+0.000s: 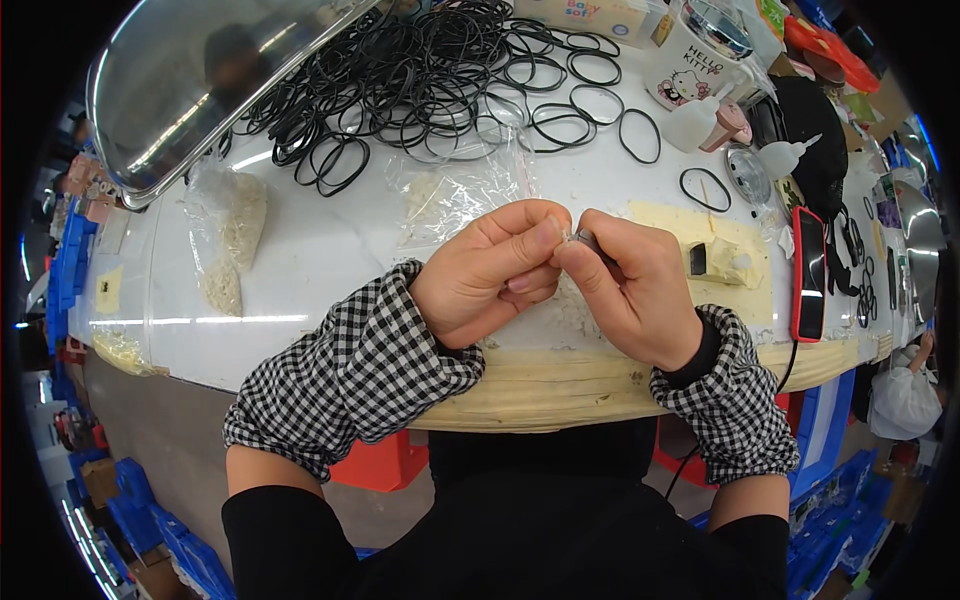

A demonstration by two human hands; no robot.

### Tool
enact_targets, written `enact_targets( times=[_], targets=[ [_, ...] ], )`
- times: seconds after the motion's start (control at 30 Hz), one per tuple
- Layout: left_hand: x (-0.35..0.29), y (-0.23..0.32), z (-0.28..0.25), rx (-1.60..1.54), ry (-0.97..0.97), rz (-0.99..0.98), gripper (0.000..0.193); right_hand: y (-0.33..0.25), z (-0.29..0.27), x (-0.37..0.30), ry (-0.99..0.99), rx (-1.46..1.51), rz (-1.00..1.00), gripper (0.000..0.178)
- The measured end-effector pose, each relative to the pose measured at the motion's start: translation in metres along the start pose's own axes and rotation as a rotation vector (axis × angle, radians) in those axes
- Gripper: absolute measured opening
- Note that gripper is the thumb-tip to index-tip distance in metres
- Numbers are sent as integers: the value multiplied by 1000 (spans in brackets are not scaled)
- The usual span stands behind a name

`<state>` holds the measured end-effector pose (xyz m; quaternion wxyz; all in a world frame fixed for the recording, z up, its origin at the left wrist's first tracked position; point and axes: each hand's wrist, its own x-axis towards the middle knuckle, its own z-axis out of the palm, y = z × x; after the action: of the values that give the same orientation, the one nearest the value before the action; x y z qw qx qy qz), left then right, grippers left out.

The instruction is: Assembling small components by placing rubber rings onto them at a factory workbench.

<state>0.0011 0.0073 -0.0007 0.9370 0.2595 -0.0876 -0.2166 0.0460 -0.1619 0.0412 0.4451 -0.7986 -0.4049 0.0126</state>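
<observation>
My left hand (495,265) and my right hand (645,285) meet at the fingertips over the table's near edge. Between thumb and forefinger, my left hand pinches a tiny whitish piece (569,236). A small dark object (600,250) is gripped in my right hand, its tip reaching the pinched piece; my fingers cover most of it, so its kind is unclear. Just beyond my hands lies a clear plastic bag (425,200) with small pale bits in it. Pale crumbs lie on the tabletop below my fingers.
A tangled heap of black rings (400,85) covers the back of the table. A shiny metal tray (200,90) stands at far left, near a bag of pale pieces (240,225). Rightward are a red-cased phone (808,275), squeeze bottles (690,125) and a white mug (685,70).
</observation>
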Motion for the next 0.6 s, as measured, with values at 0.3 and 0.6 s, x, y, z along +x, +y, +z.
enact_targets(
  times=[0.3, 0.6],
  targets=[
    [-1, 3, 9, 57, 46, 7, 16, 1, -6, 1, -123, 86, -54, 30],
    [-1, 6, 10, 286, 255, 92, 15, 4, -13, 3, 1, -32, 39, 29]
  ],
)
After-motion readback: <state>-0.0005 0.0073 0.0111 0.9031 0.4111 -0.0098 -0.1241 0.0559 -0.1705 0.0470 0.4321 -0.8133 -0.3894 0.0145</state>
